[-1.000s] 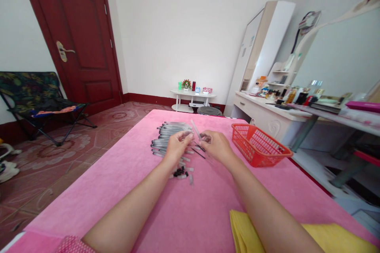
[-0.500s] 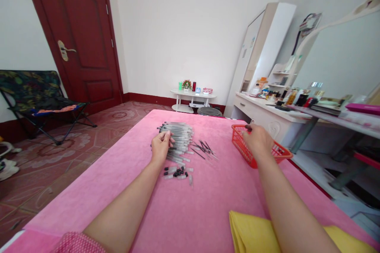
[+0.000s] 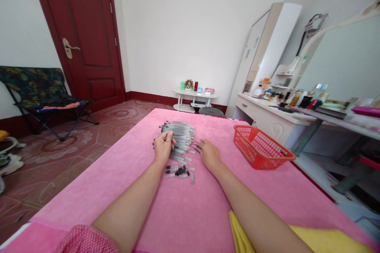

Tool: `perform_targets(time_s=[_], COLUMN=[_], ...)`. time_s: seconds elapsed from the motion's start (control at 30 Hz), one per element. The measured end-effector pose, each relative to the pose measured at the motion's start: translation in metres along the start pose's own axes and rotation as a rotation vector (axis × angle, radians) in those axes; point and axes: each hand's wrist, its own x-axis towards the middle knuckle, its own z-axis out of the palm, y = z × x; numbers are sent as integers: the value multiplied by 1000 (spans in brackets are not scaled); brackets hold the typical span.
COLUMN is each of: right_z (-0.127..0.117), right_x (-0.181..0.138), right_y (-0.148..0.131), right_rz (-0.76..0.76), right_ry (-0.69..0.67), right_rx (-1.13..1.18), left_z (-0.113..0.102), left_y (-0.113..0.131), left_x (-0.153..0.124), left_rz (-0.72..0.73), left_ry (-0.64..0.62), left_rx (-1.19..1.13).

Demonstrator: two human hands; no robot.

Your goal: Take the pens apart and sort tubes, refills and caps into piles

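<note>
A heap of slim, translucent plastic pens with dark tips (image 3: pixel 181 133) lies on a bench covered in plush pink cloth (image 3: pixel 184 213), the pens side by side, dark tips mostly toward the left. The bare left hand (image 3: pixel 163 146) rests at the near left part of this heap, its fingers curled together against the pens; whether they grip one is unclear.

The bare right hand (image 3: pixel 210 154) is just right of the heap, low over the bench, its fingers bent down at some thin black rods (image 3: pixel 196 148). The fingertips are too small and partly hidden, so it is uncertain whether they pinch a rod or only touch it.

Nearer the person, below the heap, lie loose short caps, some clear and some black (image 3: pixel 180 171). A red rectangular openwork plastic basket (image 3: pixel 271 163) stands to the right, well apart from both hands. A folded yellow cloth (image 3: pixel 332 239) lies at the near right, partly behind the right forearm.
</note>
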Motion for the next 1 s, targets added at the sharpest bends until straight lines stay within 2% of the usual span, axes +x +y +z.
perform_targets(time_s=[0.13,0.23,0.33,0.47,0.6,0.83,1.0], right_z=[0,-5,-13,-23,-22,-13,-15], right_x=[1,-2,-10,-24,-33,-34,-35], right_y=[6,3,-14,-49,-68,-69,-74], right_rz=[112,162,79,-116,-150,17,59], right_ry=[-2,61,92,23,-13,-88,-106], right_rx=[12,94,276,465,359,168,119], left_z=[-1,-3,-9,-17,-19,-16,-15], left_y=[0,1,0,-3,-4,-3,-4], left_x=[0,3,8,14,14,12,11], left_rz=[-11,-13,-7,-20,-37,-39,-36], left_ry=[20,42,85,157,204,175,160], left_rx=[-4,-18,-29,-57,-94,-76,-61])
